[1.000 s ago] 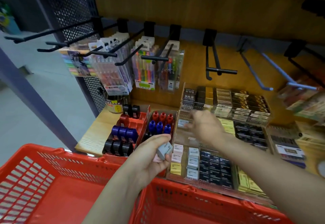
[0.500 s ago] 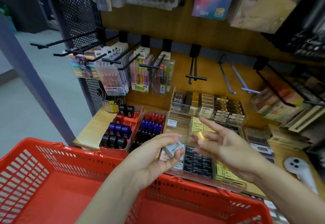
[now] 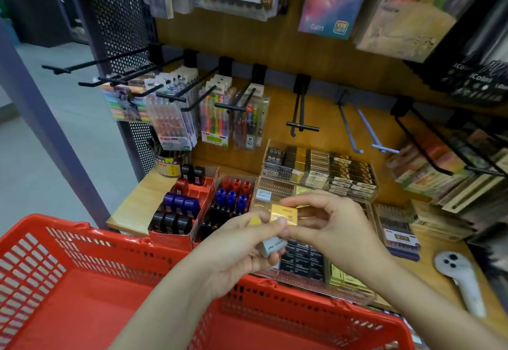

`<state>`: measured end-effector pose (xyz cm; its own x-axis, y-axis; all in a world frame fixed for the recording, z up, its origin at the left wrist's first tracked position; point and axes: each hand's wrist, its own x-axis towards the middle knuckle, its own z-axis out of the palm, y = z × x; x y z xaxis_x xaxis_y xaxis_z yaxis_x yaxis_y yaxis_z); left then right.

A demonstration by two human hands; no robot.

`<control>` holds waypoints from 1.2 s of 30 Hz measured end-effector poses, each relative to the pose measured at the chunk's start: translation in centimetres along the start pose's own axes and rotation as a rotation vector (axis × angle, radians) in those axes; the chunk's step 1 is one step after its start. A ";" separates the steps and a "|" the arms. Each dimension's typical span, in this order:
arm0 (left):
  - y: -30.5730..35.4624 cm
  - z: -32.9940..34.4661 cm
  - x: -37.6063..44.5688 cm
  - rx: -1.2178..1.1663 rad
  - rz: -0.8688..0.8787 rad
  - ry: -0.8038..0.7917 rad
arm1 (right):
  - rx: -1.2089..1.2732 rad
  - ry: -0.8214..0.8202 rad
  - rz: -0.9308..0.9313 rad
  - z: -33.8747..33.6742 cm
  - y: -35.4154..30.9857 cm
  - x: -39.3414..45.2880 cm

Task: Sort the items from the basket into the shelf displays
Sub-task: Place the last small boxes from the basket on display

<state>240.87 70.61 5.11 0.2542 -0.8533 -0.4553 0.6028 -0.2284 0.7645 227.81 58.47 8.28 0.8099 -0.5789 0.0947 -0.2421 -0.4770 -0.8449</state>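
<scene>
The red basket (image 3: pixel 82 281) shows only bare floor in the part I can see, so I judge the sorting nearly done; its near end is out of sight. 2 small boxes are not yet shelved, both held above the basket's far rim. The left hand (image 3: pixel 242 250) curls round a grey box (image 3: pixel 272 246), thumb pressed on a yellow box (image 3: pixel 284 213). The right hand (image 3: pixel 330 226) pinches that yellow box from the other side. Just behind them, at the shelf's front edge, the clear display case (image 3: pixel 316 264) holds rows of black and yellow boxes. Left of it, a red tray (image 3: pixel 203 184) carries purple, black and red rollers.
</scene>
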 end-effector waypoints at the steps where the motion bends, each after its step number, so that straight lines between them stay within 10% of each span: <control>1: 0.0 -0.1 0.1 0.011 0.007 0.017 | -0.109 0.005 -0.034 0.0 0.3 0.3; 11: 0.6 -3.4 4.1 -0.367 -0.036 0.426 | -0.761 -0.028 0.217 2.5 7.7 10.9; 23: -0.2 -4.3 5.4 -0.339 -0.093 0.359 | -1.278 -0.033 0.219 5.5 12.1 14.2; 32: 0.1 -3.5 3.8 -0.334 -0.063 0.317 | -1.310 -0.186 0.111 4.9 11.5 12.8; 36: 0.7 -2.5 2.3 -0.346 -0.063 0.294 | -0.606 -0.130 0.031 3.3 9.1 9.9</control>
<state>243.79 69.66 3.40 0.3829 -0.6621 -0.6442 0.8283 -0.0626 0.5567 235.37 50.58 -0.25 0.8469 -0.5313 -0.0226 -0.4961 -0.7741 -0.3931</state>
